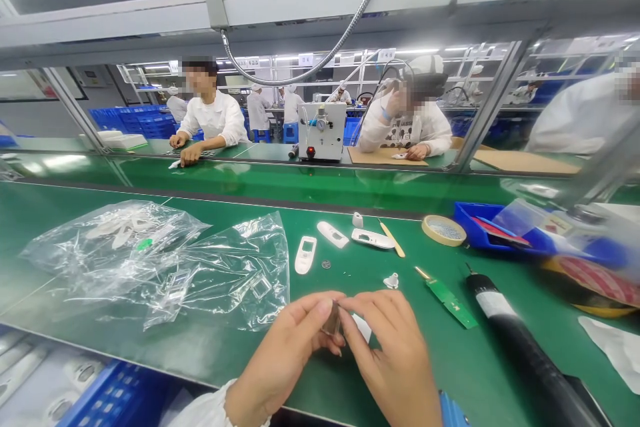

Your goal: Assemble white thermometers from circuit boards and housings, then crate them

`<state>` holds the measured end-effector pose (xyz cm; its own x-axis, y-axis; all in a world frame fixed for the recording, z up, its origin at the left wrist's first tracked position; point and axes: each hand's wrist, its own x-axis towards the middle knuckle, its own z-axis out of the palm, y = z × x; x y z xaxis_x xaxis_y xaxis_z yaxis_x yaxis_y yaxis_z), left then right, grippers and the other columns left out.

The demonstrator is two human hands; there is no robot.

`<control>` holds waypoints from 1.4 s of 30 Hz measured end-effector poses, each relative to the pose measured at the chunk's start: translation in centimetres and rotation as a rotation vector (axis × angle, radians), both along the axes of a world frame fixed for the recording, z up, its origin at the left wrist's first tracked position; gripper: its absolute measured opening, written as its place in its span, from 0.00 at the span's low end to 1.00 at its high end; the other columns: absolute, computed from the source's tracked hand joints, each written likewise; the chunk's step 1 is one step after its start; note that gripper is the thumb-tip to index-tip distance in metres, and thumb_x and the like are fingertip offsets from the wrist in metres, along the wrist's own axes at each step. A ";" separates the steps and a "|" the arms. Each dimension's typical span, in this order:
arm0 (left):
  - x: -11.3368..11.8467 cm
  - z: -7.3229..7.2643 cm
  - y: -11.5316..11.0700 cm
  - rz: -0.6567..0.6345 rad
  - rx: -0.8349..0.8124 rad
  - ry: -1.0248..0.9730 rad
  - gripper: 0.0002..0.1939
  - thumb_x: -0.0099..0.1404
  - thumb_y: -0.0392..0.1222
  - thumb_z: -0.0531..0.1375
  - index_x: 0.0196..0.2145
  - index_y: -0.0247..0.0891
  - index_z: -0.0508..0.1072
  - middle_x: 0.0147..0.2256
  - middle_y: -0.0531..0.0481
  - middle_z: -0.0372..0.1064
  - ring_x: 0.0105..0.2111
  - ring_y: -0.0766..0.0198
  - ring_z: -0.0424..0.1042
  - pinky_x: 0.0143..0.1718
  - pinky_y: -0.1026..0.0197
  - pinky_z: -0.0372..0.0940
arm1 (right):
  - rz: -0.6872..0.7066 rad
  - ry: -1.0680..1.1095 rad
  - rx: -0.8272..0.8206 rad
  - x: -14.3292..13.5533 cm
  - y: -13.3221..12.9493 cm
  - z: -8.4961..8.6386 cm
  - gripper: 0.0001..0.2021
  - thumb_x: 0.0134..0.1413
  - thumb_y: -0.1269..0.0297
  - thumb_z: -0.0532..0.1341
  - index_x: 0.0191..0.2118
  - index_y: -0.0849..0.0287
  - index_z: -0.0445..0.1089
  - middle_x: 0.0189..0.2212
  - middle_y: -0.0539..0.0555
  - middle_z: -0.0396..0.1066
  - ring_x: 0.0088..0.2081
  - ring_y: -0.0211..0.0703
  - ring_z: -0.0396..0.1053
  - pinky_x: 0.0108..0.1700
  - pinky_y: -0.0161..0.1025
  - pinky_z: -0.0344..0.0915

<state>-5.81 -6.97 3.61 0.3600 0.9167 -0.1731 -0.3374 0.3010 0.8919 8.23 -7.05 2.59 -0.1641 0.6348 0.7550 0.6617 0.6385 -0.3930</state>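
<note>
Between the fingertips of my left hand point(287, 347) is a small dark flat piece point(331, 320) with a glassy look. My right hand point(393, 353) pinches at its right edge, thumb and forefinger pressed close together. Fingers partly cover the piece, so its exact kind is unclear. A white scrap point(362, 327) shows behind the right fingers. Just beyond my hands lie a white handset shell point(305, 255), a second shell point(333, 235) and a third point(373, 238). A small round dark part point(326, 265) and a little white part point(391, 281) rest near them.
Clear plastic bags point(225, 267) with parts cover the left. To the right are a green circuit board point(447, 300), black electric screwdriver point(520, 340), tape roll point(444, 230), yellow-handled tool point(393, 238) and blue bin point(480, 227). Co-workers sit across the green belt point(280, 180).
</note>
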 end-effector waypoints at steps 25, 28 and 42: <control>0.7 0.0 0.1 0.028 -0.016 0.032 0.15 0.60 0.47 0.56 0.39 0.36 0.72 0.30 0.48 0.68 0.30 0.65 0.65 0.34 0.61 0.61 | -0.020 0.042 -0.024 0.4 -0.1 -0.1 0.04 0.53 0.70 0.57 0.32 0.57 0.69 0.27 0.52 0.69 0.29 0.42 0.63 0.31 0.39 0.59; 0.7 0.1 0.2 0.017 -0.011 0.041 0.15 0.59 0.48 0.56 0.39 0.36 0.72 0.31 0.47 0.69 0.30 0.65 0.65 0.34 0.61 0.61 | -0.034 0.046 0.000 0.4 0.0 0.2 0.05 0.54 0.69 0.56 0.30 0.57 0.69 0.25 0.52 0.69 0.28 0.42 0.63 0.30 0.39 0.58; 0.9 0.0 0.4 0.006 -0.026 0.016 0.13 0.62 0.45 0.54 0.39 0.34 0.71 0.30 0.48 0.68 0.30 0.67 0.65 0.34 0.62 0.61 | -0.004 0.051 -0.033 0.7 0.2 -0.3 0.04 0.53 0.70 0.57 0.30 0.57 0.68 0.26 0.52 0.68 0.29 0.43 0.61 0.30 0.40 0.57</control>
